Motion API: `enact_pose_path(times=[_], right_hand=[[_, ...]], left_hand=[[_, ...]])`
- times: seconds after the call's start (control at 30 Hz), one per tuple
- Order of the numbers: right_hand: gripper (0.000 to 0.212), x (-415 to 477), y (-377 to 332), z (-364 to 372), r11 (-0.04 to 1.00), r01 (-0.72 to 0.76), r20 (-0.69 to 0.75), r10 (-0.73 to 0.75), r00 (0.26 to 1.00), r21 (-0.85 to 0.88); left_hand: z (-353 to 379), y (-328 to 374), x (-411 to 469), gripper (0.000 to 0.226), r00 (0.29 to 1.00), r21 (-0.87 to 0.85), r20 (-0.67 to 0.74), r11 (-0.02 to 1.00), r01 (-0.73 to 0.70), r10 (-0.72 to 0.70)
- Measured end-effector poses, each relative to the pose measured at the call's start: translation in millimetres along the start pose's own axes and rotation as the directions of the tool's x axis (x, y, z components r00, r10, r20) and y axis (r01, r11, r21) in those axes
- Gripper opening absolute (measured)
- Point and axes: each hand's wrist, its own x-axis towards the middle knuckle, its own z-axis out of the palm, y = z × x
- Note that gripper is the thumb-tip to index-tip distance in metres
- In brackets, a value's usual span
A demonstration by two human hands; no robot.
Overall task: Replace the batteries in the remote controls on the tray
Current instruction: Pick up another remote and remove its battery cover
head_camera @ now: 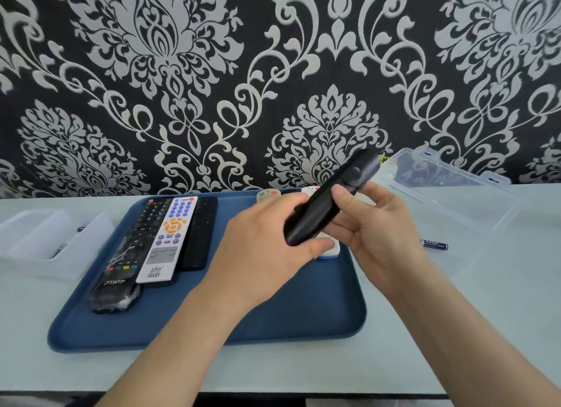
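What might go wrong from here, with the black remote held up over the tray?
The black remote, held mid-air by the left hand and right hand, may slip onto the white remote on the tray below. The loose battery lying right of the tray might roll away.

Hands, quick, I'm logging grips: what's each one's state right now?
Left hand: holds the lower end of the black remote.
Right hand: holds the same remote higher up, thumb on it.
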Motion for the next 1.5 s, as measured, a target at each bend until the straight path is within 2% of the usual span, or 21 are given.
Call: enact_pose_path(times=[0.07, 0.13, 0.23, 0.3, 0.37, 0.4, 0.47, 0.53, 0.6, 0.67, 0.73, 0.8, 0.87, 0.93, 1.0, 1.07, 1.1, 1.27, 1.5], right_hand=[[0.021, -1, 3, 3, 0.998, 0.016, -0.034, -0.018, 0.999, -0.060], [0.015, -1, 4, 5, 0.995, 0.005, -0.028, -0.008, 1.000, -0.095], [0.025, 0, 4, 3, 0.990, -0.009, -0.007, 0.008, 1.000, -0.141], [0.022, 1, 4, 2, 0.989, -0.002, -0.027, -0.002, 1.000, -0.149], [0.014, 4, 0, -1, 0.992, 0.029, -0.078, -0.039, 0.996, -0.126], [0.011, 5, -4, -3, 0.992, 0.052, -0.106, -0.064, 0.992, -0.114], [0.010, 7, -11, -7, 0.987, 0.089, -0.128, -0.106, 0.986, -0.132], [0.010, 6, -12, -10, 0.980, 0.105, -0.115, -0.126, 0.985, -0.171], [0.012, 6, -9, -9, 0.978, 0.100, -0.102, -0.120, 0.988, -0.185], [0.014, 6, -6, -6, 0.979, 0.090, -0.096, -0.109, 0.989, -0.182], [0.016, 6, -4, -4, 0.986, 0.062, -0.098, -0.078, 0.992, -0.154], [0.019, 6, 0, -2, 0.998, -0.011, -0.087, 0.007, 0.996, -0.055], [0.024, 5, 4, 0, 0.989, -0.121, -0.048, 0.126, 0.991, 0.085], [0.032, 5, 7, 2, 0.959, -0.234, 0.020, 0.234, 0.972, 0.159], [0.039, 4, 9, 3, 0.925, -0.327, 0.097, 0.313, 0.945, 0.194], [0.043, 3, 11, 5, 0.904, -0.376, 0.161, 0.348, 0.924, 0.204], [0.044, 2, 11, 6, 0.899, -0.386, 0.181, 0.353, 0.918, 0.205], [0.045, 2, 11, 8, 0.898, -0.375, 0.173, 0.342, 0.924, 0.230], [0.050, 4, 8, 4, 0.912, -0.335, 0.156, 0.305, 0.940, 0.236]], left_hand=[[0, 5, -1, 0.038, 1.000, 0.135, -0.005, 0.991, -0.026, 0.027], [-4, 7, -1, 0.034, 0.999, 0.114, 0.040, 0.993, 0.004, -0.008], [-10, 6, 1, 0.030, 0.979, 0.058, 0.199, 0.998, 0.036, -0.047], [-13, 6, 3, 0.030, 0.960, 0.137, 0.279, 0.991, -0.008, -0.031], [-17, 2, 5, 0.029, 0.953, 0.234, 0.301, 0.972, -0.037, -0.036], [-20, -3, 5, 0.030, 0.952, 0.238, 0.299, 0.971, -0.016, -0.058], [-29, -14, 6, 0.034, 0.934, 0.110, 0.332, 0.989, 0.101, -0.132], [-39, -24, 8, 0.038, 0.865, 0.028, 0.473, 0.984, 0.177, -0.169], [-47, -28, 6, 0.038, 0.765, 0.067, 0.618, 0.982, 0.179, -0.182], [-50, -30, 4, 0.036, 0.701, 0.113, 0.686, 0.981, 0.161, -0.194], [-48, -31, 3, 0.035, 0.673, 0.127, 0.711, 0.979, 0.160, -0.203], [-46, -30, 3, 0.032, 0.683, 0.104, 0.703, 0.978, 0.180, -0.200], [-46, -30, 5, 0.023, 0.741, 0.058, 0.642, 0.977, 0.205, -0.194], [-44, -29, 6, 0.009, 0.852, 0.020, 0.495, 0.983, 0.181, -0.167], [-40, -23, 6, 0.008, 0.954, -0.062, 0.278, 0.989, 0.135, -0.113], [-34, -13, 5, 0.014, 0.991, -0.175, 0.119, 0.981, 0.087, -0.067], [-30, -8, 4, 0.016, 0.995, -0.206, 0.093, 0.977, 0.053, -0.035], [-20, -6, 1, 0.027, 0.972, -0.112, 0.174, 0.984, -0.137, 0.155], [-16, 1, -2, 0.041, 0.962, -0.114, 0.233, 0.987, -0.116, 0.140]])
